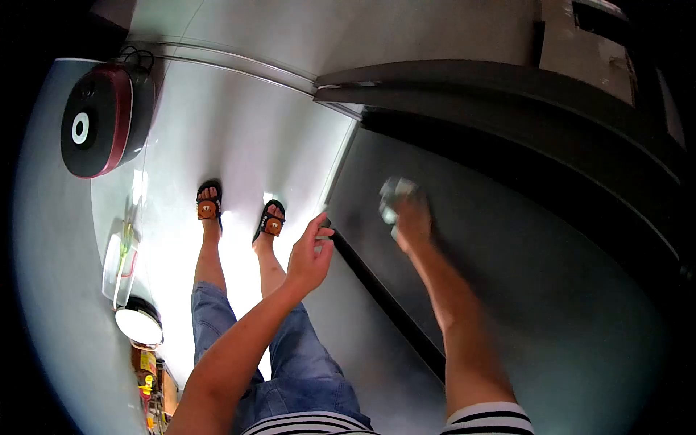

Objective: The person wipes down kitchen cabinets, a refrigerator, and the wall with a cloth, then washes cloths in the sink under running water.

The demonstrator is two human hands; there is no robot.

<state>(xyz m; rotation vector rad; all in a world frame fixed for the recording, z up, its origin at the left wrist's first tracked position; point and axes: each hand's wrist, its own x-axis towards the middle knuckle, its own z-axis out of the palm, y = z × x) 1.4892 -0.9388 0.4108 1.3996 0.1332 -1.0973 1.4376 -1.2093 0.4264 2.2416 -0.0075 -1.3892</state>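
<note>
My right hand (413, 223) is closed on a crumpled whitish cloth (391, 194), smeared by motion. Both are at a large dark grey door panel (507, 261), which looks like part of a fridge; whether the cloth touches it I cannot tell. My left hand (312, 261) is to the left, near the black gap (384, 293) between this panel and a lower one (348, 319). Its fingers are loosely bent and apart, with nothing visible in them.
A black and dark red rice-cooker-like appliance (94, 123) stands at upper left. Below it are a clear plastic container (118, 264) with a green stalk, a round white-topped object (139, 326) and several bottles (147, 370). My sandaled feet (272, 216) stand on the pale floor (239, 138).
</note>
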